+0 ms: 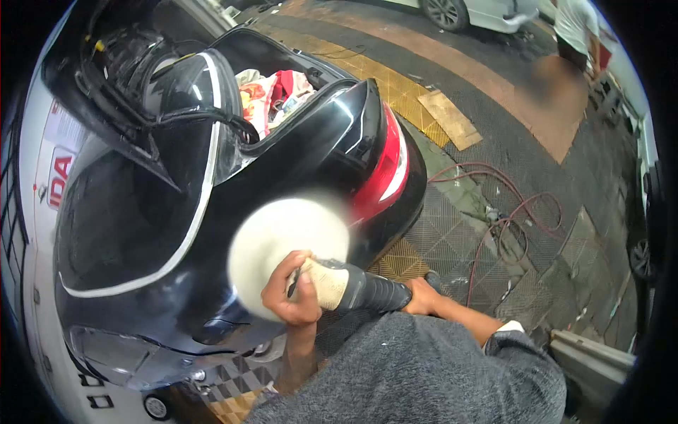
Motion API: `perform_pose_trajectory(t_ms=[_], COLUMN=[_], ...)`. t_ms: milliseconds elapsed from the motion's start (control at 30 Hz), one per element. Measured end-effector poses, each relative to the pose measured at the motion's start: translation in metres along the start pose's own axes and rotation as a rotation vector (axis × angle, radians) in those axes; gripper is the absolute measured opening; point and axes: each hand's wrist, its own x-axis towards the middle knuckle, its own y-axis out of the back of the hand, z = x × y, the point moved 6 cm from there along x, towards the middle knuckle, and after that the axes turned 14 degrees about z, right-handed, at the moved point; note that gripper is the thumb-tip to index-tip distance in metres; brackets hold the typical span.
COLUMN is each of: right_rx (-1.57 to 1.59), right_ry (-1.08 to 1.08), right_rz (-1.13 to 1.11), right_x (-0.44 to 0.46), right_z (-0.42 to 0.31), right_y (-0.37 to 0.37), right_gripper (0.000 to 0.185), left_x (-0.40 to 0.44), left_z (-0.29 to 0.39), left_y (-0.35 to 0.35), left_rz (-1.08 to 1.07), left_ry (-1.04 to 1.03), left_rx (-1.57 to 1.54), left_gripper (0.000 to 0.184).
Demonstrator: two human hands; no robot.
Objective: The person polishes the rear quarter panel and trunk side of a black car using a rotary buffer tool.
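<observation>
A power polisher (374, 290) with a dark ribbed body and a pale wrapped head lies across the view. Its round white pad (282, 233), blurred at the rim, is against the rear side of a black car (289, 169), just beside the red and clear tail light (390, 166). My left hand (293, 290) is closed round the front of the polisher, over the pad. Farther back, my right hand (424, 297) grips the rear end of the body; its fingers are partly hidden.
The car's trunk is open, with coloured cloths (275, 95) inside. A red hose (522, 205) lies coiled on the tiled floor near a flat cardboard piece (450, 119). Another person (575, 32) is at the upper right, near a white car (480, 14).
</observation>
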Motion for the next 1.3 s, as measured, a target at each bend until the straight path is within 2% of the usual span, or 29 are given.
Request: perform_pose_trajectory(t_ms=[33, 67, 100, 133, 167, 200, 267, 333, 600, 667, 700, 733, 800, 867, 933, 1033, 1067, 1133, 1167, 1200, 1267, 1300], right_rx=[-0.053, -0.107, -0.011, 0.119, 0.046, 0.093, 0.126, 0.130, 0.092, -0.131, -0.085, -0.086, -0.129, -0.153, -0.179, -0.036, -0.042, 0.254, 0.235, 0.222, 0.102, 0.139], right_ry=[0.008, 0.039, -0.118, -0.126, -0.252, -0.213, -0.248, -0.210, -0.146, -0.136, -0.046, -0.059, -0.001, 0.062, 0.126, 0.295, 0.299, 0.262, 0.251, 0.258, 0.185, 0.225], right_rz=[0.122, 0.224, 0.041, 0.117, 0.090, 0.199, 0.261, 0.225, 0.160, 0.048, 0.003, 0.029, -0.130, -0.171, -0.227, -0.529, -0.529, -0.536, -0.515, -0.517, -0.371, -0.257], right_x=[-0.006, -0.005, -0.006, -0.008, -0.012, -0.013, -0.019, -0.015, -0.010, -0.006, -0.003, 0.000, 0.003, 0.002, -0.002, -0.014, -0.015, -0.021, -0.026, -0.032, -0.037, -0.041], right_z=[0.019, 0.028, 0.022, 0.008, 0.011, 0.008, 0.005, 0.006, -0.036, -0.048, -0.053, -0.058, -0.079, -0.126, -0.162, -0.194, -0.189, -0.180, -0.177, -0.174, -0.162, -0.164], right_y=[0.000, 0.008, 0.019, 0.031, 0.034, 0.036, 0.044, 0.042, 0.011, -0.003, -0.015, -0.020, -0.044, -0.052, -0.046, -0.039, -0.035, -0.025, -0.019, -0.011, 0.011, 0.024], right_gripper=[0.054, 0.054, 0.056, 0.057, 0.059, 0.051, 0.042, 0.039, 0.040, 0.047, 0.051, 0.051, 0.051, 0.053, 0.054, 0.062, 0.062, 0.064, 0.066, 0.066, 0.069, 0.058], left_x=[0.007, 0.007, 0.014, 0.019, 0.022, 0.030, 0.035, 0.038, 0.029, 0.025, 0.021, 0.017, 0.016, 0.026, 0.037, 0.060, 0.063, 0.069, 0.071, 0.074, 0.086, 0.096], left_z=[0.006, 0.001, 0.006, 0.011, 0.008, 0.014, 0.011, 0.010, 0.006, 0.010, 0.005, -0.002, -0.008, -0.005, -0.003, 0.009, 0.009, 0.005, 0.000, -0.004, -0.007, -0.002], left_y=[-0.013, -0.025, -0.043, -0.060, -0.077, -0.090, -0.112, -0.113, 0.005, 0.046, 0.068, 0.088, 0.131, 0.170, 0.198, 0.209, 0.206, 0.188, 0.180, 0.161, 0.128, 0.108], left_rz=[-0.082, -0.103, -0.148, -0.169, -0.173, -0.195, -0.200, -0.186, -0.042, 0.007, 0.034, 0.063, 0.172, 0.243, 0.361, 0.364, 0.370, 0.293, 0.247, 0.237, 0.181, 0.103], left_ry=[-0.051, -0.074, -0.097, -0.082, -0.106, -0.067, -0.072, -0.053, -0.069, -0.110, -0.049, 0.011, 0.027, 0.029, 0.145, 0.209, 0.206, 0.213, 0.170, 0.249, 0.257, 0.219], left_rx=[0.106, 0.078, 0.085, 0.064, 0.064, -0.024, -0.095, -0.130, -0.031, 0.045, 0.044, 0.043, -0.010, -0.048, -0.007, -0.074, -0.078, -0.108, -0.052, -0.099, -0.129, -0.157], left_gripper=[0.031, 0.030, 0.029, 0.027, 0.024, 0.021, 0.019, 0.018, 0.026, 0.028, 0.028, 0.028, 0.028, 0.028, 0.028, 0.025, 0.025, 0.023, 0.022, 0.020, 0.019, 0.019])
